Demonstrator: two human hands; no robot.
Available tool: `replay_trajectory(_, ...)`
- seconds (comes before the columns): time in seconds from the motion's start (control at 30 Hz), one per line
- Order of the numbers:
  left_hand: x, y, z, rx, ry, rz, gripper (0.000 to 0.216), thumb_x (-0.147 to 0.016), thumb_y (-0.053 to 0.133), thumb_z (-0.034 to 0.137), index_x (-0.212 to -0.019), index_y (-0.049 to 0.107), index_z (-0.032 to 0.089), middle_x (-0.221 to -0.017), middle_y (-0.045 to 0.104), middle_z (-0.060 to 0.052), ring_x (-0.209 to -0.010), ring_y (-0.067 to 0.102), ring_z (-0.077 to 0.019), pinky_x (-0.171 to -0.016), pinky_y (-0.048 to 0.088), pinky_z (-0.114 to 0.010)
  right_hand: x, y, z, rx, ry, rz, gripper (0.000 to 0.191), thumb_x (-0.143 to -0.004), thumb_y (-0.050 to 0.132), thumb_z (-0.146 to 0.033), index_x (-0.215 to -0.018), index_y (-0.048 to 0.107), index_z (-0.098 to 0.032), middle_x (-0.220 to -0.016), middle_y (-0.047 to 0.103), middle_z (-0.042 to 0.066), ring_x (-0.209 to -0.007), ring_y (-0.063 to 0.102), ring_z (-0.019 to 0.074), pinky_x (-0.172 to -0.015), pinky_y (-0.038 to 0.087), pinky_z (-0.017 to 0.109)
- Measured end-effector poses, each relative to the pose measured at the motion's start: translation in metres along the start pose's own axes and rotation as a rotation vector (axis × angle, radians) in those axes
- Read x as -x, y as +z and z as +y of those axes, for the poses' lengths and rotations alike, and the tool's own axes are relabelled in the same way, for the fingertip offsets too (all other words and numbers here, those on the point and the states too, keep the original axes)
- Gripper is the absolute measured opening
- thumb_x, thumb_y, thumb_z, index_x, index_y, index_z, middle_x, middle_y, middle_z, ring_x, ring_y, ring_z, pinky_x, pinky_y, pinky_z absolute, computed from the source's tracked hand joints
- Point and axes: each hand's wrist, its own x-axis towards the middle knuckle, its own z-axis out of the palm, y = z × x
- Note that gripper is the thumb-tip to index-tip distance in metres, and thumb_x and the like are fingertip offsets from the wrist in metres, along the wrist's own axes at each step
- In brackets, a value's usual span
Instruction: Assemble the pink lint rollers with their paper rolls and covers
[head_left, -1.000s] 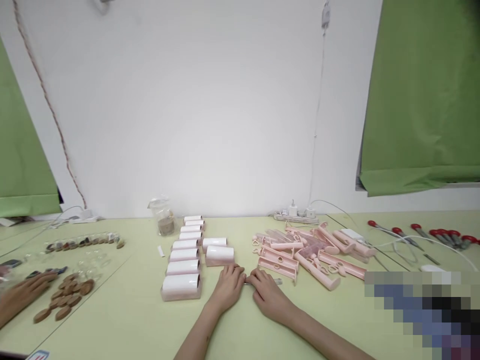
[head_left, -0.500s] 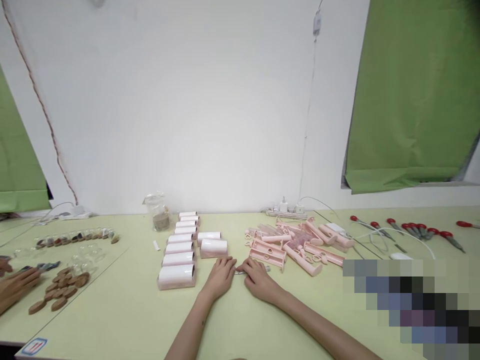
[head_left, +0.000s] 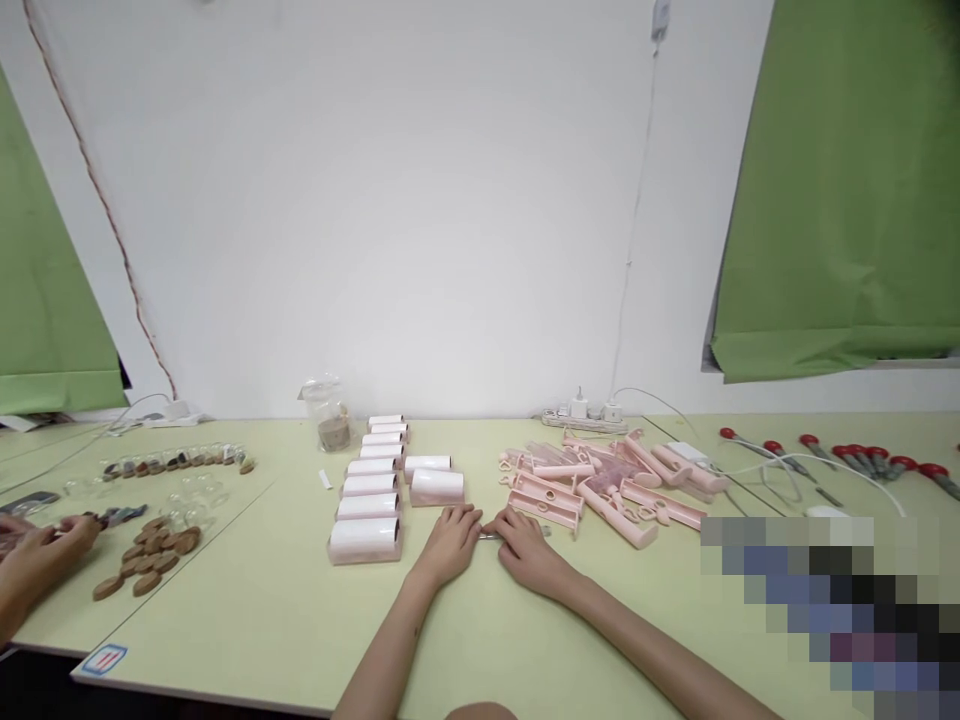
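My left hand (head_left: 451, 542) and my right hand (head_left: 531, 550) rest close together on the table, fingers bent downward. Between them shows a thin, clear or silvery strip (head_left: 490, 536), whose other end juts out past my right fingers. Both hands have their fingertips on it; its kind is too small to make out. Left of my hands, white paper rolls (head_left: 364, 537) stand in a column on pinkish bases, with two more beside it, the nearer one (head_left: 438, 487) just behind my left hand. Pink plastic cases and handles (head_left: 546, 500) lie heaped behind my right hand.
At left, a co-worker's hands (head_left: 45, 560) are near brown wooden discs (head_left: 150, 555) and clear glass domes (head_left: 195, 500). A plastic bag (head_left: 330, 420) stands at the back. A power strip (head_left: 585, 418), white cables and red-ended tools (head_left: 862, 458) are at right.
The view has shifted a little, so everything sits further right. My hands stay together on the strip. The co-worker's hand has lifted and its fingers have curled.
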Motion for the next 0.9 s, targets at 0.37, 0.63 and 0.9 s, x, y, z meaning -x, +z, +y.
replay_trajectory(0.37, 0.000, -0.001, 0.000, 0.002, -0.007, -0.017, 0.032, -0.088, 0.027, 0.025, -0.112, 0.049, 0.017, -0.114, 0.052, -0.007, -0.109, 0.042, -0.0180, -0.092, 0.035, -0.036, 0.000, 0.000, -0.001, -0.021, -0.004, 0.024, 0.038, -0.070, 0.035, -0.005, -0.099, 0.053, -0.023, -0.093, 0.050, 0.004, -0.097, 0.044, 0.0178, -0.087, 0.028, 0.036)
replay_trajectory(0.63, 0.000, -0.003, 0.002, -0.002, -0.020, -0.030, 0.034, -0.089, 0.026, 0.026, -0.113, 0.048, 0.017, -0.115, 0.051, -0.007, -0.109, 0.042, -0.0179, -0.093, 0.034, -0.036, -0.002, -0.002, -0.004, -0.122, -0.014, 0.126, 0.037, -0.068, 0.037, -0.005, -0.099, 0.051, -0.021, -0.095, 0.051, 0.006, -0.097, 0.045, 0.0210, -0.086, 0.030, 0.042)
replay_trajectory(0.9, 0.001, -0.005, 0.006, -0.015, -0.051, -0.033, 0.033, -0.088, 0.028, 0.026, -0.112, 0.050, 0.018, -0.115, 0.052, -0.006, -0.105, 0.044, -0.0191, -0.091, 0.037, -0.036, 0.061, -0.102, -0.082, -0.630, -0.270, 0.132, 0.022, -0.088, 0.034, -0.031, -0.079, 0.052, -0.022, -0.068, 0.055, 0.001, -0.060, 0.054, 0.0122, -0.056, 0.044, 0.025)
